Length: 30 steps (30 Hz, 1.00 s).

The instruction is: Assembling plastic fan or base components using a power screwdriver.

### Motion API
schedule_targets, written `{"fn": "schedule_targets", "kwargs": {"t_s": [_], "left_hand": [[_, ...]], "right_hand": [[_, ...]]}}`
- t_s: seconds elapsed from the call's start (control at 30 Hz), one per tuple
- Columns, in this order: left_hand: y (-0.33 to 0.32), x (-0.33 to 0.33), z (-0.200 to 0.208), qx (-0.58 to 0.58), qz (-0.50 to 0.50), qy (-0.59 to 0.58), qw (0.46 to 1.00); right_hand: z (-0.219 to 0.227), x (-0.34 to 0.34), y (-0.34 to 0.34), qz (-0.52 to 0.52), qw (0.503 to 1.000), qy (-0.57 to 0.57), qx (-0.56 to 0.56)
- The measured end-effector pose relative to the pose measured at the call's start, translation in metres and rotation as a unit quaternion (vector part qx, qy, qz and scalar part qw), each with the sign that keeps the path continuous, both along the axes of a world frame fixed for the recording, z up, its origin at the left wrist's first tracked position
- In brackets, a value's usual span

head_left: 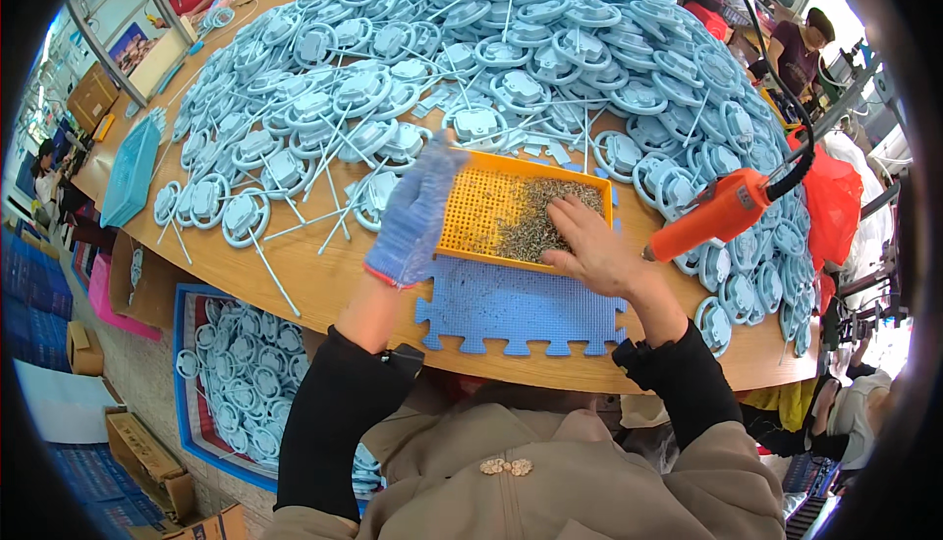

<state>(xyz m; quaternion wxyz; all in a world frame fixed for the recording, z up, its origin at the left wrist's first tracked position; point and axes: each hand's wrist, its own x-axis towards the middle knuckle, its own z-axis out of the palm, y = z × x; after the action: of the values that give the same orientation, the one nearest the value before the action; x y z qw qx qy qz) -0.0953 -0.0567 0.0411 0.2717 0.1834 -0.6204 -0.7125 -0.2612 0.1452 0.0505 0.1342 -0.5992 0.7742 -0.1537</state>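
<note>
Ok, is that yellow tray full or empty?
The yellow tray is partly filled: small metallic-looking pieces lie heaped toward its right, by the right hand, while its gridded left is mostly bare.

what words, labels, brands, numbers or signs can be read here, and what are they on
No text is legible.
Orange cylindrical power tool: any marking is too small to read.
Stacked blue rectangular boxes and brown cardboard box, lower left: any print is too blurred to read.
Yellow perforated plastic tray, blue foam mat: none seen.

hands (592,248) 2 | glove (411,216) 1 | tray (471,211) 1 | mat (521,304) 1 | tool (712,214) 1 | surface (339,270) 1 | screws (530,233), discs (476,126): too many to count
</note>
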Motion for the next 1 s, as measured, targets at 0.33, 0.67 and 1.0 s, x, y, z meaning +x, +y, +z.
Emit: {"fn": "schedule_targets", "kwargs": {"t_s": [0.33, 0.67, 1.0], "left_hand": [[-0.006, 0.004, -0.085, 0.06, 0.012, 0.111, 0.992], [-0.002, 0.011, -0.076, -0.206, 0.073, -0.015, 0.976], [-0.008, 0.003, -0.092, -0.245, 0.066, 0.038, 0.967]], "right_hand": [[-0.032, 0.036, -0.096, 0.205, 0.978, 0.047, 0.01], [-0.003, -0.004, -0.046, 0.339, 0.934, 0.063, 0.091], [-0.039, -0.011, -0.086, 0.237, 0.961, 0.143, 0.009]]}}
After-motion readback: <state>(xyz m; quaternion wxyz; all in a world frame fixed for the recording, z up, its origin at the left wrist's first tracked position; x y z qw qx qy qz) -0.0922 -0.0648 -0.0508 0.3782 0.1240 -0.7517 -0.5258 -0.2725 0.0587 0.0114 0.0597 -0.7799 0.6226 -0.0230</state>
